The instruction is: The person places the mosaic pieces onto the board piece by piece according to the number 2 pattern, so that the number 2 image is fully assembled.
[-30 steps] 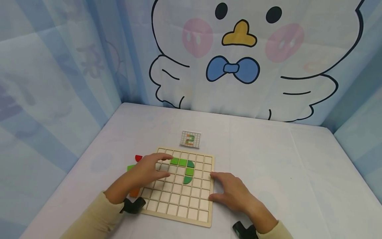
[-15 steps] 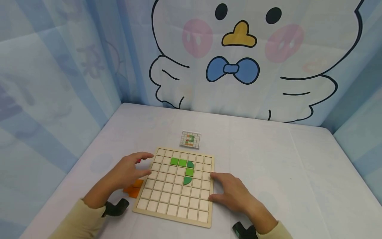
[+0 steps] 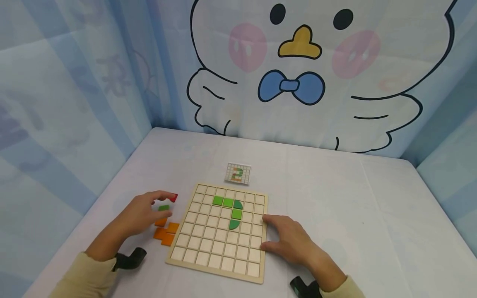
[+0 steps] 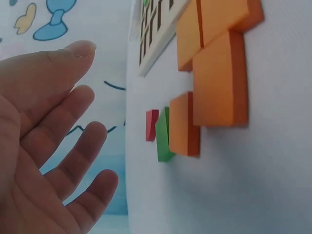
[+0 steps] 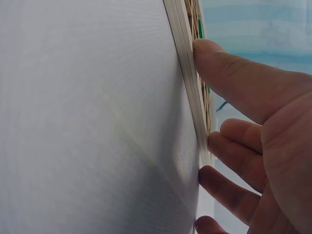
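A square wooden grid board (image 3: pixel 215 247) lies on the table. Two bright green square blocks (image 3: pixel 228 203) sit in a row on it, leading to a dark green rounded piece (image 3: pixel 237 204); another green square and rounded piece run below. My right hand (image 3: pixel 288 238) rests its thumb and fingertips against the board's right edge. Left of the board, my left hand (image 3: pixel 139 215) hovers with fingers spread and nothing held. Near its fingers are a red piece (image 3: pixel 174 198), a green block (image 4: pixel 164 136) and several orange blocks (image 4: pixel 219 80), lying on the table.
Behind the board lies a small card (image 3: pixel 237 174) printed with a coloured figure on a grid. A printed curtain (image 3: pixel 298 120) with a cartoon character stands along the table's back edge. Both wrists carry black camera mounts (image 3: pixel 130 259).
My left hand has drawn back leftward from over the board to beside the loose blocks, so more of them show. My right hand and the pieces on the board stay put.
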Demonstrator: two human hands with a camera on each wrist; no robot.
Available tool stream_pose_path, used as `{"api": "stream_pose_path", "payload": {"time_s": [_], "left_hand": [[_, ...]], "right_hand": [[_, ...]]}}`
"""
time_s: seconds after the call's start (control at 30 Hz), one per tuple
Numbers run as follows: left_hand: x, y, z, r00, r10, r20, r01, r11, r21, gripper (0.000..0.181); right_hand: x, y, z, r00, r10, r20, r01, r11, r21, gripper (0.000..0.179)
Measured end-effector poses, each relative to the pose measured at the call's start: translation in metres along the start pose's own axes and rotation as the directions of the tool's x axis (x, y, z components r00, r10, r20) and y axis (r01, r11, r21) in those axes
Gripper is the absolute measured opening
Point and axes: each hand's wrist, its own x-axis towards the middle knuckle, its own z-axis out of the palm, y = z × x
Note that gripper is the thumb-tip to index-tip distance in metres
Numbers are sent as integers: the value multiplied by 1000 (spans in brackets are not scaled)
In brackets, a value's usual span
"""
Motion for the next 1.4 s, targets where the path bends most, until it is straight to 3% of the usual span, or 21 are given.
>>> {"api": "stream_pose_path", "payload": {"time_s": [0.2, 0.4, 0.67, 1.03, 1.4], "left_hand": [[-5, -7, -2, 998, -66, 9, 66, 998, 20, 42], [-10, -17, -2, 998, -69, 7, 69, 997, 24, 37], [-6, -26, -1, 994, -107, 7, 107, 993, 50, 39], [1, -38, 0, 998, -61, -23, 63, 994, 86, 32], [7, -33, 2, 999, -50, -9, 51, 992, 116, 24]], "right_hand": [[1, -1, 0, 1000, 18, 5, -18, 1000, 5, 69], [0, -2, -1, 999, 35, 9, -35, 999, 8, 70], [0, -2, -1, 999, 37, 4, -37, 999, -2, 70], [-1, -2, -1, 999, 36, 5, -36, 999, 22, 70], [-1, -3, -1, 999, 46, 5, -46, 999, 20, 71]]}}
